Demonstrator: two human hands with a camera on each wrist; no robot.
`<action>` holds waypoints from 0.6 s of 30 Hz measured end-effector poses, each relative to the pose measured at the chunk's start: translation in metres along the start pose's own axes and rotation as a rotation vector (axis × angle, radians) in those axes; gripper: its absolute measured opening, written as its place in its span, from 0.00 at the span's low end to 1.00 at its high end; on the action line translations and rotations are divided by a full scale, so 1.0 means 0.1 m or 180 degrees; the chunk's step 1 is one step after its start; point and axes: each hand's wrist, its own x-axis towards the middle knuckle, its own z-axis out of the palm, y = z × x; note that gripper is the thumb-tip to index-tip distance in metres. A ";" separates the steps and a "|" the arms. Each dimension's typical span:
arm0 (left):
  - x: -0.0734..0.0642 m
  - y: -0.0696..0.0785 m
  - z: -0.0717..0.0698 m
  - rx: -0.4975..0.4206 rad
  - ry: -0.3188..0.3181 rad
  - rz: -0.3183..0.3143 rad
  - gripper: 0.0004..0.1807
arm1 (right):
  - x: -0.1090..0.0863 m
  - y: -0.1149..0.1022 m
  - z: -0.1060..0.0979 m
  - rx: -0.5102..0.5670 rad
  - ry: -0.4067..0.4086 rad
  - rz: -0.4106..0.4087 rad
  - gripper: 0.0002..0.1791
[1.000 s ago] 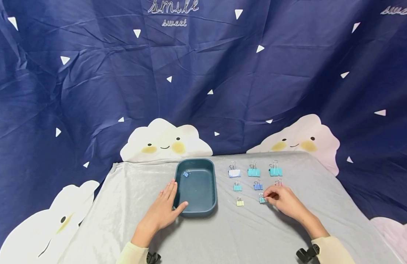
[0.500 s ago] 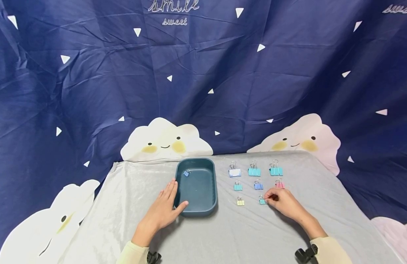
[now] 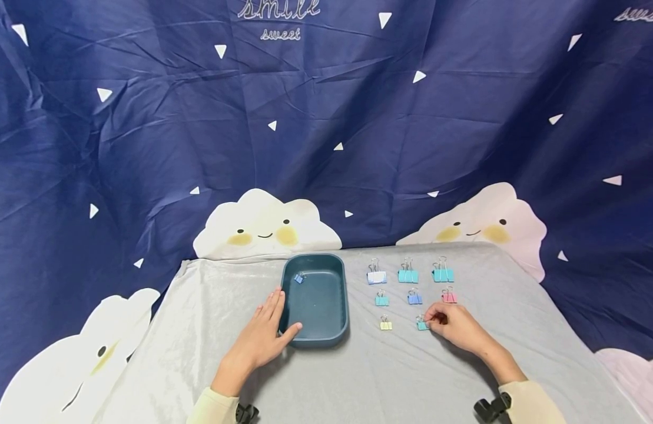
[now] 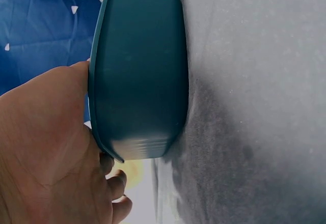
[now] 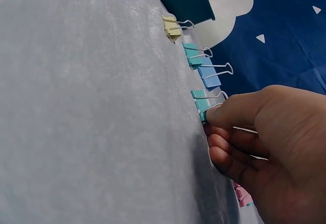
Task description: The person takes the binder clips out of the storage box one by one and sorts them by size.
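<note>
My left hand (image 3: 259,338) lies against the left side of a dark teal tub (image 3: 347,306), its fingers along the rim and the thumb over the near corner. In the left wrist view the tub's outer wall (image 4: 140,71) shows beside the palm. One small blue binder clip (image 3: 299,278) lies inside the tub. My right hand (image 3: 456,325) pinches the end of a small teal binder clip (image 5: 200,102) between thumb and fingers, low at the cloth. Left of that clip sits a small yellow binder clip (image 3: 385,325).
More binder clips stand in rows behind: a pink one (image 3: 449,296), a blue one (image 3: 414,298), a small teal one (image 3: 381,300). Farther back are a white-and-blue one (image 3: 376,277) and two larger teal ones. Grey cloth (image 3: 358,383) covers the table; a blue curtain (image 3: 305,147) hangs behind.
My right hand has shifted slightly toward me, and the small teal binder clip at its fingertips has turned and moved a little right and nearer. The left hand has stayed on the tub.
</note>
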 end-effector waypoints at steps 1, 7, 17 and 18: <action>0.00 0.00 0.00 0.0003 0.0006 0.0002 0.53 | 0.00 0.00 0.00 0.0012 -0.0006 0.0002 0.11; 0.00 -0.01 0.00 0.0023 0.0013 0.0008 0.53 | -0.01 0.01 0.01 0.0114 0.0010 -0.0029 0.09; 0.01 -0.03 0.03 0.0025 0.0013 0.0008 0.53 | -0.03 0.01 -0.02 -0.0071 0.0282 0.0093 0.08; 0.01 -0.03 0.03 0.0030 0.0007 0.0005 0.53 | -0.03 0.00 -0.02 -0.0069 0.0298 0.0102 0.08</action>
